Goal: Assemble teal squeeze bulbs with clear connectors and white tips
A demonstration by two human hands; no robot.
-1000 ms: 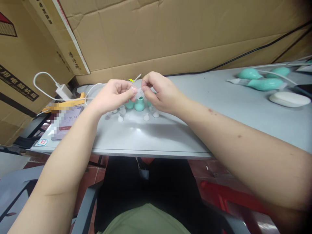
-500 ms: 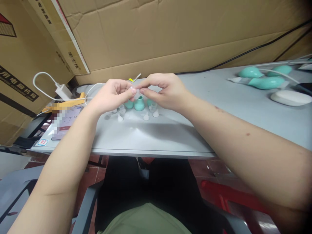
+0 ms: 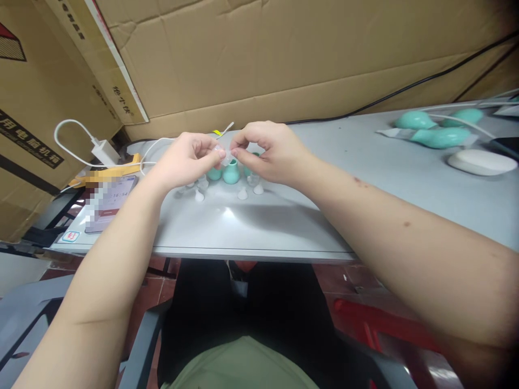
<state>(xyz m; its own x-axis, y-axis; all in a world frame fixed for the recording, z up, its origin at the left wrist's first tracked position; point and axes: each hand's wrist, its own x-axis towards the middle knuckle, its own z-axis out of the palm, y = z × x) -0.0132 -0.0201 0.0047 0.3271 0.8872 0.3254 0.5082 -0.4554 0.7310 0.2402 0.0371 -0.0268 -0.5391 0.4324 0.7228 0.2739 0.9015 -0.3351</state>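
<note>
My left hand [image 3: 190, 158] pinches a small clear plastic piece [image 3: 227, 158] between thumb and fingertips. On its right side, the thumb and index finger of my right hand [image 3: 273, 151] are closed at the edge of the same piece. Just below it stands a mint-green bulb [image 3: 231, 173] with an open top. A second green bulb [image 3: 214, 173] and a third green bulb [image 3: 252, 158] flank it, partly hidden by the hands. Near them on the table are small white cone-shaped tips [image 3: 242, 193] and clear parts [image 3: 253, 180].
The grey table [image 3: 251, 232] ends in front of my lap. A phone [image 3: 113, 205] and a white charger [image 3: 106, 153] with cable are at left. At right lie several green bulbs [image 3: 416, 120] and a white mouse-like object [image 3: 481, 162]. Cardboard [image 3: 259, 59] stands behind.
The fingertips of my right hand have shifted slightly on the clear piece, with the index finger more curled. My left hand keeps its pinch almost in place.
</note>
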